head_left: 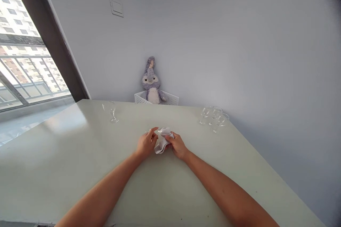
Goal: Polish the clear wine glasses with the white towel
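A white cloth [161,146] is bunched in my right hand [178,144], its thumb pressed on top and one end hanging down to the left. Just left of it, my left hand [147,144] has its fingers bent inward in a pinch. Faint clear edges, seemingly of a stemmed glass, show beside the left fingers and against the cloth; most of that glass is hidden or too transparent to make out. Both hands are close together above the middle of the table.
One stemmed glass [112,112] stands upright at the table's back left. Several more stemmed glasses [204,112] cluster at the back right. Behind the pale table [149,191], a purple plush toy [151,81] sits in a white basket [173,100] against the wall. A window is at left.
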Tool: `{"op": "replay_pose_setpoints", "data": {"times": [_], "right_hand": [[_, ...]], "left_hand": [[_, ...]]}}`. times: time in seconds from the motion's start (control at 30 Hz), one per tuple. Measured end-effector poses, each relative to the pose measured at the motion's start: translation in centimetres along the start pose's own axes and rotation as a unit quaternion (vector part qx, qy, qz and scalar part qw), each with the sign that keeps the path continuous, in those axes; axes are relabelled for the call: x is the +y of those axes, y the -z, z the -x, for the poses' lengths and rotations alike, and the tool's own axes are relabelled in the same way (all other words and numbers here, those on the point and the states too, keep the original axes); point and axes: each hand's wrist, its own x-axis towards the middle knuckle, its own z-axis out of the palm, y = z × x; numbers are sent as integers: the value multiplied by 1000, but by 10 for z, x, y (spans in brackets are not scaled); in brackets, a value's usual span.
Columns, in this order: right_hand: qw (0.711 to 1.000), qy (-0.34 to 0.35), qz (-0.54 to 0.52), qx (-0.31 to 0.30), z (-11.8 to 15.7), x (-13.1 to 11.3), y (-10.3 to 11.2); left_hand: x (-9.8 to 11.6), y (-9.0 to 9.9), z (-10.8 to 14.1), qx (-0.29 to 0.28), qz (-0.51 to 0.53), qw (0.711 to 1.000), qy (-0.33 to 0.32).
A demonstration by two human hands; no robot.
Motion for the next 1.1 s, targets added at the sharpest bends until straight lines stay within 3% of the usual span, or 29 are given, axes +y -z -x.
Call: {"op": "replay_pose_setpoints", "data": {"times": [0.1, 0.2, 0.3, 0.4, 0.47, 0.53, 0.6, 0.7, 0.8, 0.87, 0.93, 1.03, 1.1], "right_hand": [[999, -14, -45, 6, 0, -2, 2], [997, -36, -63, -24, 1, -5, 7], [997, -37, -13, -65, 5, -10, 12], [988, -21, 94, -120, 10, -17, 13], [979, -18, 137, -150, 13, -20, 13], [977, -25, 143, -157, 12, -19, 14], [983, -32, 123, -130, 9, -16, 15], [994, -45, 67, -70, 4, -10, 18], [994, -40, 64, -80, 5, -13, 19], [985, -28, 111, -126, 10, -23, 17], [968, -19, 173, -180, 17, -37, 15], [943, -24, 228, -241, 23, -51, 13], [943, -35, 219, -249, 23, -51, 16]], "left_hand": [[9, 11, -2, 35, -153, 979, -130], [12, 16, -5, -5, -197, 964, -176], [6, 17, -5, -53, -160, 977, -131], [-1, 21, -4, -101, -65, 992, -24], [-3, 25, -3, -166, 4, 985, 52], [-1, 28, -2, -210, 32, 973, 88], [4, 27, -1, -177, -12, 983, 50], [11, 22, 0, -83, -143, 983, -76], [14, 21, 1, -83, -186, 973, -109], [15, 26, 0, -114, -130, 983, -59], [17, 35, -2, -186, -14, 982, 12], [19, 46, -3, -339, 169, 923, 66], [19, 45, -3, -384, 224, 893, 69]]}}
